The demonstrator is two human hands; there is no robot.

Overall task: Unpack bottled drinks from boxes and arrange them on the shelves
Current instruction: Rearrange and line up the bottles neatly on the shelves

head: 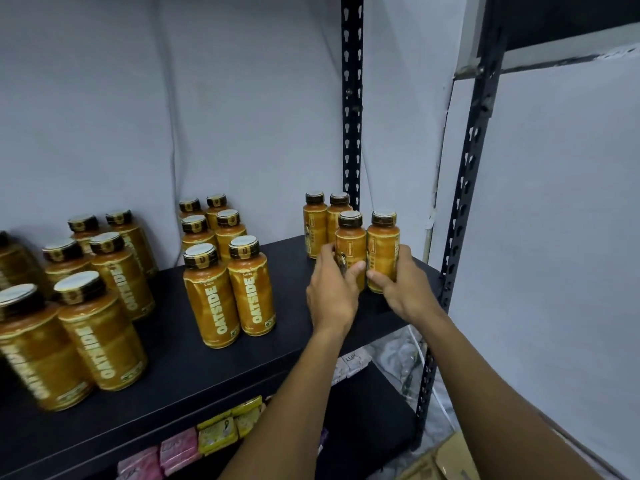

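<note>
Orange Oatside bottles with dark caps stand in groups on a black shelf [194, 362]. At the shelf's right end, my left hand [332, 289] grips one bottle [350, 244] and my right hand [401, 285] grips the bottle beside it [383, 244]. Both bottles stand upright on the shelf, side by side. Two more bottles [316, 223] stand just behind them near the wall. A middle group [228, 271] of several bottles and a left group [100, 323] of several stand in paired rows.
Black slotted uprights [352, 98] frame the shelf's right end. A lower shelf holds pink and yellow soap packs [214, 434]. A cardboard box [446, 459] sits at the bottom right. A grey wall runs behind and to the right.
</note>
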